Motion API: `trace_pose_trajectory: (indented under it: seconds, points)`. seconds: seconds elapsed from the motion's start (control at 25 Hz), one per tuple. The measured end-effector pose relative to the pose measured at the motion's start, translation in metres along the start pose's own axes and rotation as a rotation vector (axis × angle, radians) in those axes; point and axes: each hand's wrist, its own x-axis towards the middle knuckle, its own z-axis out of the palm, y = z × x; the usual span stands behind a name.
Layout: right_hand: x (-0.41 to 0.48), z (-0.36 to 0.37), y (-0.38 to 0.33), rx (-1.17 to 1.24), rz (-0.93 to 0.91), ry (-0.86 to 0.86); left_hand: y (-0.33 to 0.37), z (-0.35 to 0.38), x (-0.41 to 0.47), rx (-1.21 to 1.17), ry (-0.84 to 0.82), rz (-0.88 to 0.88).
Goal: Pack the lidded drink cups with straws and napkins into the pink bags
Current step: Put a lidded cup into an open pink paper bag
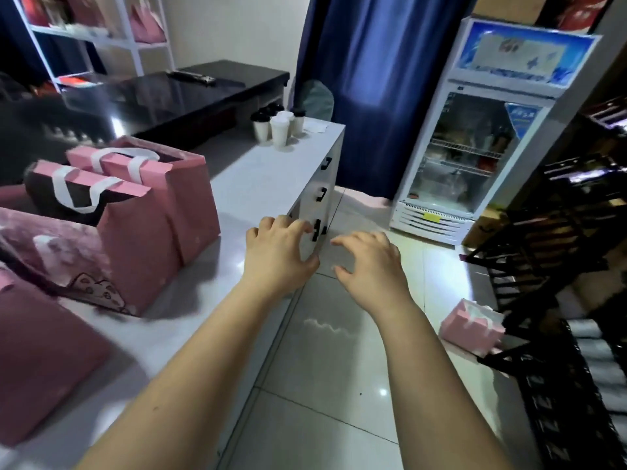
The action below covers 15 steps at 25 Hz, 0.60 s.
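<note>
Several lidded cups (pixel 279 126), some capped black and some white, stand clustered near the far right corner of the white counter (pixel 258 184). What may be napkins (pixel 316 127) lie just beside them, too blurred to be sure. Two pink bags (pixel 159 205) with white handles stand upright and open-topped along the counter's left side, well apart from the cups. A further bag (pixel 40 361) sits blurred at the near left edge. The left hand (pixel 281 247) hovers over the counter's right edge, fingers spread and bent, holding nothing. The right hand (pixel 371 262) hangs past that edge over the tiled floor (pixel 339 385), equally empty. A glass-door fridge (pixel 475 154) stands beyond.
</note>
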Motion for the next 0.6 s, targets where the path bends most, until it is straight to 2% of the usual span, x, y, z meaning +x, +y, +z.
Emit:
trace_pose_trajectory:
  seconds: [0.12, 0.2, 0.6]
  points:
    - [0.029, 0.035, 0.028, 0.010, 0.010, -0.122, -0.013, 0.039, 0.023, -0.003, -0.095, -0.089]
    - [0.053, 0.048, 0.043, 0.013, 0.013, -0.143, -0.025, 0.051, 0.042, 0.011, -0.105, -0.133]
    - [0.287, 0.090, 0.035, 0.046, -0.163, -0.063, -0.113, 0.066, 0.244, -0.016, 0.070, -0.281]
